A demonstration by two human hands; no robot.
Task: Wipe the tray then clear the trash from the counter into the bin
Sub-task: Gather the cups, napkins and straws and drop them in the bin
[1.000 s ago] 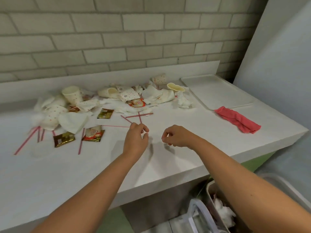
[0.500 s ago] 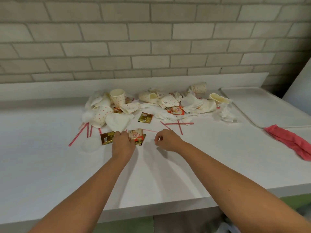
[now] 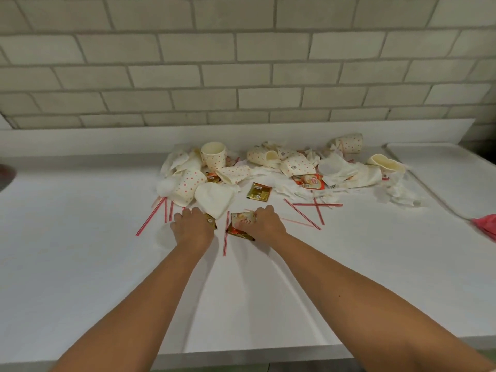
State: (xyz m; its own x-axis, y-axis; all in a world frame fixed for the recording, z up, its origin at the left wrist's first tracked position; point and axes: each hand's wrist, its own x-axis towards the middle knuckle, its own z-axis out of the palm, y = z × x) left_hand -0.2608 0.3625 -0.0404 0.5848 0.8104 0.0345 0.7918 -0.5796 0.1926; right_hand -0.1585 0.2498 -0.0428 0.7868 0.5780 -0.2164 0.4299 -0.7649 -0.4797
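Trash is piled at the back of the white counter (image 3: 80, 264): dotted paper cups (image 3: 213, 157), crumpled napkins (image 3: 338, 170), sachets and red straws (image 3: 318, 210). My left hand (image 3: 192, 228) lies at the pile's front edge with fingers curled over a gold sachet (image 3: 211, 222), mostly hidden beneath it. My right hand (image 3: 265, 224) grips an orange sachet (image 3: 241, 224) at its right edge. Between the hands lies one red straw (image 3: 225, 237). The white tray (image 3: 456, 178) sits at the far right. The bin is out of view.
A red cloth (image 3: 487, 228) pokes in at the right edge beside the tray. Another gold sachet (image 3: 259, 191) lies loose behind my hands. A brick wall rises behind the counter's low white backsplash. A dark object (image 3: 5, 175) shows at the left edge.
The view has swung left and the bin has dropped out of it. Both hands have moved forward to the pile, the left onto the gold sachet, the right onto the orange one.
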